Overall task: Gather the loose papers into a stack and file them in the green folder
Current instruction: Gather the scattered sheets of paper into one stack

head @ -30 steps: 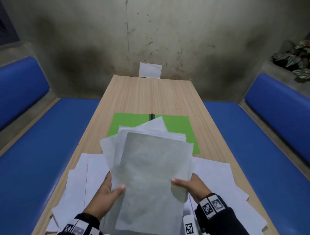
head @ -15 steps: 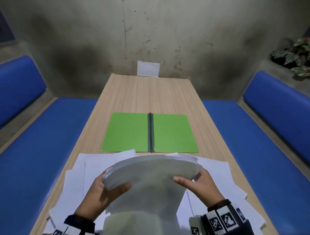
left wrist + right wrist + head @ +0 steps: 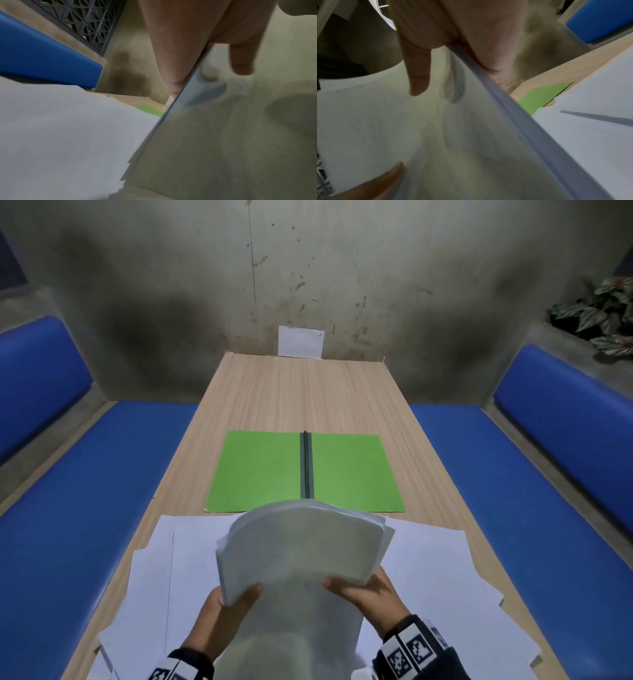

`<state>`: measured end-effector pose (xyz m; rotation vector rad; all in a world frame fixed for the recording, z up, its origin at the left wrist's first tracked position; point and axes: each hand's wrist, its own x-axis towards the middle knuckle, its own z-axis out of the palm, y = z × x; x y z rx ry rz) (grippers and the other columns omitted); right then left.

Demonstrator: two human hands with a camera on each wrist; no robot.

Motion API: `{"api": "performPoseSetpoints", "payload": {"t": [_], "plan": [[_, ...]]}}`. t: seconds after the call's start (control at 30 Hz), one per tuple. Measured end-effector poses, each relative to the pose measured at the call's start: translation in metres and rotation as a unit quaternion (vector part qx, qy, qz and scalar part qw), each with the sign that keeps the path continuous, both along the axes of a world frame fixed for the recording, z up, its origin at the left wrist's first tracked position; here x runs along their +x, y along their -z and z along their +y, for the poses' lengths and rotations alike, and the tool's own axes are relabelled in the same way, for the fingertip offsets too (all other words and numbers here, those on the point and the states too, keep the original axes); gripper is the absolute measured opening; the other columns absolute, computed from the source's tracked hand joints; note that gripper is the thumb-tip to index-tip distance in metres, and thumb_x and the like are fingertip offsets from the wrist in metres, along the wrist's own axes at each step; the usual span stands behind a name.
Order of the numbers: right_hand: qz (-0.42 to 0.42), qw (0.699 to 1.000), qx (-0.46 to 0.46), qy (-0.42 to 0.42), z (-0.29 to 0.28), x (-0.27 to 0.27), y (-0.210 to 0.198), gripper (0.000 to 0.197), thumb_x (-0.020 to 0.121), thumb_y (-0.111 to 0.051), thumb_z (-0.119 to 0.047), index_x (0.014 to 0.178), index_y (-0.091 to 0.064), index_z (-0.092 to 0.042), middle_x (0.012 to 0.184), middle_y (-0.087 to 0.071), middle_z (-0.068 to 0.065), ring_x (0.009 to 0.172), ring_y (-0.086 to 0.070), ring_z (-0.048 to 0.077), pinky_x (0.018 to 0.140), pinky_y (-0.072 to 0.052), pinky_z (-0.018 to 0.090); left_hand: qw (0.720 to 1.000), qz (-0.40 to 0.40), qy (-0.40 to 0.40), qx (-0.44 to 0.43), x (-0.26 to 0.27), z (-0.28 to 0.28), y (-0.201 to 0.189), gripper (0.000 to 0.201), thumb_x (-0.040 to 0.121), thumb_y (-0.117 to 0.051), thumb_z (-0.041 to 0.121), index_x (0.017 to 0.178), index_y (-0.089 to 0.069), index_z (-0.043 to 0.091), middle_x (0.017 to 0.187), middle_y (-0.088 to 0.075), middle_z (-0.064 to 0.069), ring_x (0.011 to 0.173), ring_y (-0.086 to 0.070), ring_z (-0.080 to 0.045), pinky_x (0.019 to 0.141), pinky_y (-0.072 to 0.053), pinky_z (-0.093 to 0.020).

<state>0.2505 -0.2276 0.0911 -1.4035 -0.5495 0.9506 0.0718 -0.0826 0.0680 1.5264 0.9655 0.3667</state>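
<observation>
I see my left hand (image 3: 226, 616) and right hand (image 3: 368, 594) each gripping a side of the stack (image 3: 301, 546), thumbs on top, lifted above loose papers (image 3: 442, 563) spread on the near table (image 3: 301, 392). Just beyond lies the folder (image 3: 260, 470), open flat. A white card (image 3: 300, 341) leans on the far wall.

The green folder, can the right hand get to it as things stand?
Probably yes. The green folder lies open with nothing on it, just past the stack of papers, but the right hand grips that stack together with the left hand.
</observation>
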Motion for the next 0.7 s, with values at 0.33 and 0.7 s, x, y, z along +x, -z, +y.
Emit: {"api": "performPoseSetpoints", "payload": {"t": [0.33,0.7], "plan": [[-0.184,0.906,-0.321,0.206,-0.085,0.100,0.054,0.018,0.081,-0.068,-0.011,0.097,-0.063,-0.010,0.099,-0.062,0.014,0.102,-0.058,0.028,0.087,-0.046,0.030,0.983,0.037,-0.177,-0.007,-0.039,0.034,-0.009,0.017,0.084,-0.065,0.013,0.094,-0.056,0.003,0.088,-0.061,-0.015,0.083,-0.055,-0.030,0.077,-0.043,-0.035],[-0.167,0.696,-0.677,0.172,-0.136,0.095,0.067,0.064,0.067,-0.060,-0.053,0.118,-0.048,-0.016,0.122,-0.053,0.007,0.120,-0.044,0.025,0.104,-0.036,0.034,0.960,0.225,-0.166,-0.003,-0.067,0.043,0.047,0.046,0.079,-0.069,0.026,0.117,-0.059,0.002,0.112,-0.065,-0.021,0.089,-0.055,-0.033,0.087,-0.045,-0.042]]}}
